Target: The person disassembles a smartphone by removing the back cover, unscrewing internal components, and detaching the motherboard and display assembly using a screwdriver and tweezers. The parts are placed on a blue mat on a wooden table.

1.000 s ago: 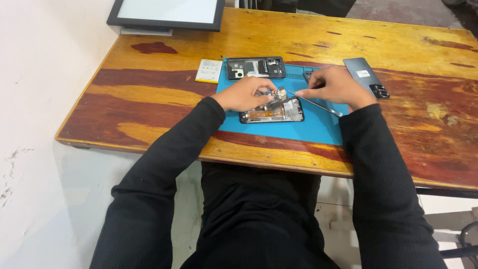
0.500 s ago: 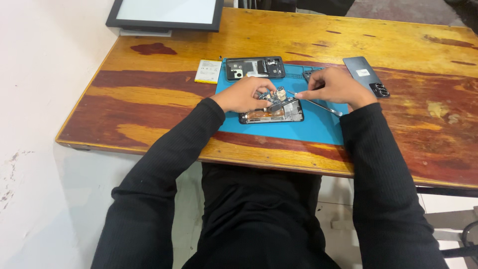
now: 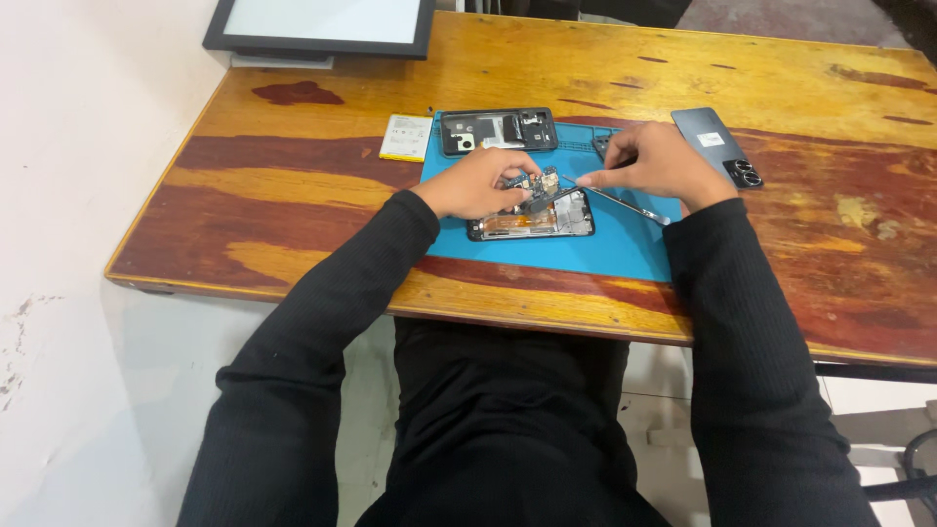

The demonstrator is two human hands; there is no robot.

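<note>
Barely anything has shifted since a moment ago: both hands stay bunched over the opened black phone body with exposed orange and copper insides (image 3: 532, 221), just above frame centre. That phone lies flat on the blue rectangular work mat (image 3: 586, 256), long axis running left to right across the frame. Left hand (image 3: 478, 182) curls over the phone's top edge, fingertips pinching a small green circuit board (image 3: 539, 183) lifted off it. Right hand (image 3: 656, 164) has thumb and forefinger pressed together on a thin metal tweezer-like tool (image 3: 625, 203), which slants from lower right up-left toward the board. Above, a second black phone frame (image 3: 498, 131) also lies lengthwise. Left of it, a pale yellow-white rectangular battery pack with a label (image 3: 405, 138). A dark grey phone back cover (image 3: 717, 146) angles at right. Upper left, a black-framed white panel (image 3: 322, 21) sits on the wooden table (image 3: 293, 205).
</note>
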